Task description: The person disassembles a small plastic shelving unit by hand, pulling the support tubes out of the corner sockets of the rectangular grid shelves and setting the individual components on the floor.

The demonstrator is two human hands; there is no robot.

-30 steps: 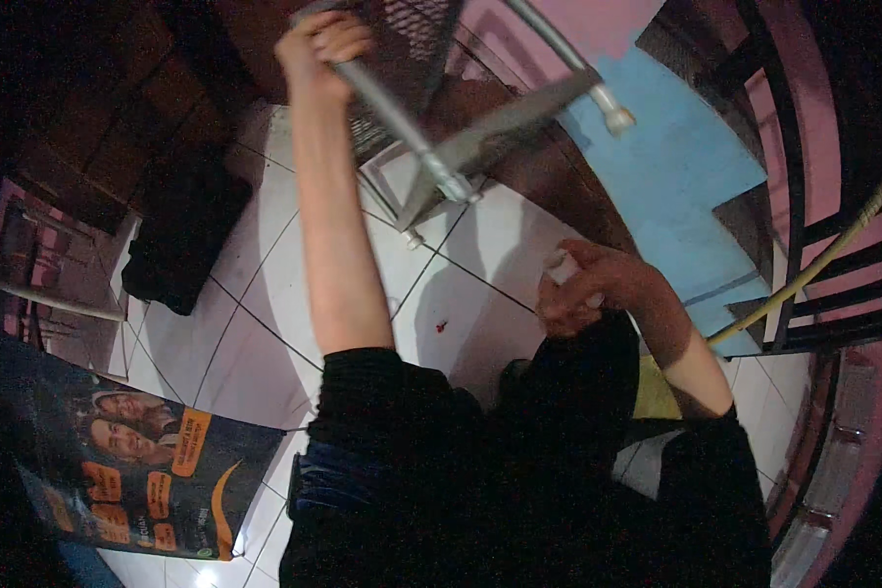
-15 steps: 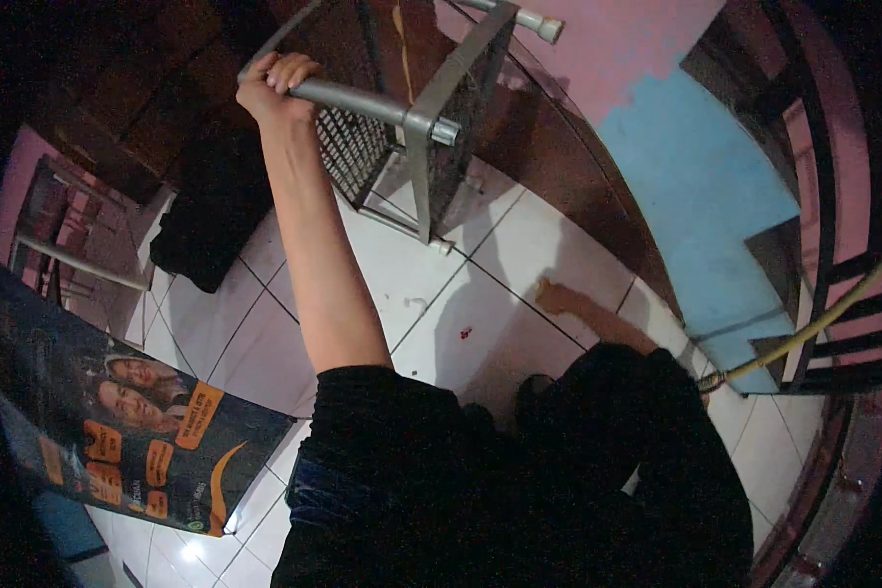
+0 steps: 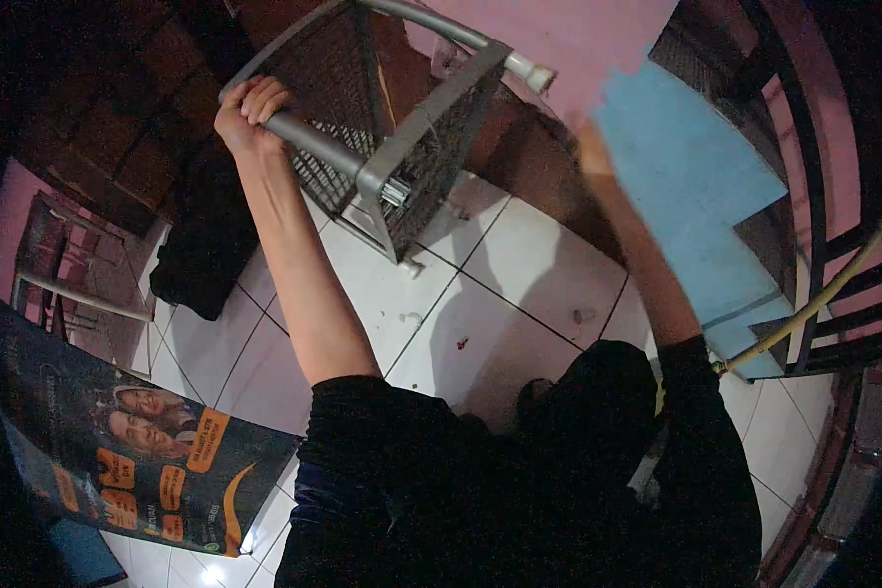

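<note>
A grey plastic rack (image 3: 392, 145) with mesh panels and tubular edges stands tilted at the far side, partly cut off by the top of the view. My left hand (image 3: 253, 108) is closed around the end of one of its grey tubes. Pale caps sit on some of the rack's ends, one of them a whitish cap (image 3: 531, 73) at its upper right corner. My right hand (image 3: 590, 147) is raised to the right of that cap, apart from it. Motion smears its fingers, so their pose does not show.
White floor tiles (image 3: 505, 250) carry small red and pale bits. A dark printed banner (image 3: 78, 392) lies at left, beside black cloth (image 3: 201, 255). A pink and blue wall (image 3: 691, 147) rises at right, near a yellow pole (image 3: 813, 328) and dark rails (image 3: 843, 338).
My right hand has risen from low over the tiles toward the rack's upper right side. My left hand keeps its hold; the rack and hand appear slightly farther left and lower.
</note>
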